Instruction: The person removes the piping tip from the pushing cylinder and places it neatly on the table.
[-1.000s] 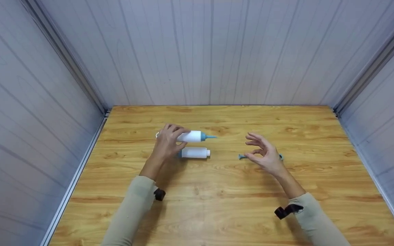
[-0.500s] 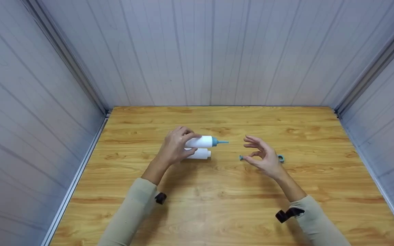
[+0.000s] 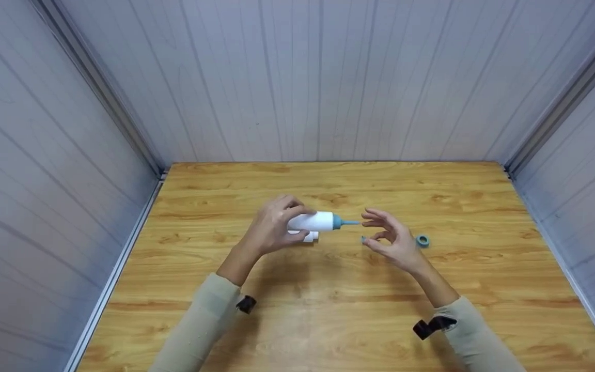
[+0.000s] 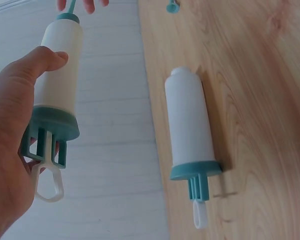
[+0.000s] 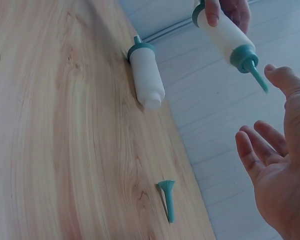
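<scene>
My left hand (image 3: 269,227) grips a white syringe (image 4: 60,85) round its barrel, above the table. The syringe lies roughly level, its thin teal nozzle (image 3: 349,222) pointing right; its teal end cap and white plunger ring show in the left wrist view. My right hand (image 3: 393,243) is at the nozzle's tip, thumb and fingers apart and curved, holding nothing. A second white syringe (image 4: 187,120), without a nozzle, lies on the table beneath the held one. A loose teal nozzle (image 5: 168,200) rests on the table, mostly hidden by my right hand in the head view.
A teal ring (image 3: 422,241) lies on the wooden table (image 3: 328,310) just right of my right hand. Pale panel walls (image 3: 297,77) stand behind the table and along both sides.
My left hand has carried the syringe to the right and nearer to me, over the second syringe. The nozzle tip has come up to my right hand, which has shifted slightly left.
</scene>
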`<state>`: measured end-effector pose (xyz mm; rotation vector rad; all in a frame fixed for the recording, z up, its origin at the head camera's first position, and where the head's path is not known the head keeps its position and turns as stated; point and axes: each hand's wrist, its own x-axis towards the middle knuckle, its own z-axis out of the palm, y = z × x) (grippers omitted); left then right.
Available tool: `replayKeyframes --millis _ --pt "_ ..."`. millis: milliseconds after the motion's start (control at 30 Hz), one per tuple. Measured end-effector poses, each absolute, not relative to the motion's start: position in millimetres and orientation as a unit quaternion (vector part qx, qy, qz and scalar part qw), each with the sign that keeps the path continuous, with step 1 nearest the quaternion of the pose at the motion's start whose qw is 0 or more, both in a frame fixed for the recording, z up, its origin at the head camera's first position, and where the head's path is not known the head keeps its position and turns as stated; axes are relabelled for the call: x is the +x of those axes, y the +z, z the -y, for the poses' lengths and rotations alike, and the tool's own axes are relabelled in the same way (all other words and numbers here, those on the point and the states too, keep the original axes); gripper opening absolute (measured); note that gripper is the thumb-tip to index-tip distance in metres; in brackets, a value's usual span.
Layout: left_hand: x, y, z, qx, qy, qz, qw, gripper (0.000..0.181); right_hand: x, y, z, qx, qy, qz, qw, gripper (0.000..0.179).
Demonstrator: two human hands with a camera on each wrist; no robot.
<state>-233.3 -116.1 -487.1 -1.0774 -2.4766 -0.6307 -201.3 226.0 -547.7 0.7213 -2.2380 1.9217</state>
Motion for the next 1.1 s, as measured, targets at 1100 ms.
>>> replayKeyframes --millis 1100 --pt "-207.7 -465.4 89.8 -0.452 -0.230 0.849 0.148 0.044 -183.3 -528.3 -209.8 0.306 0.603 0.736 0.046 0.043"
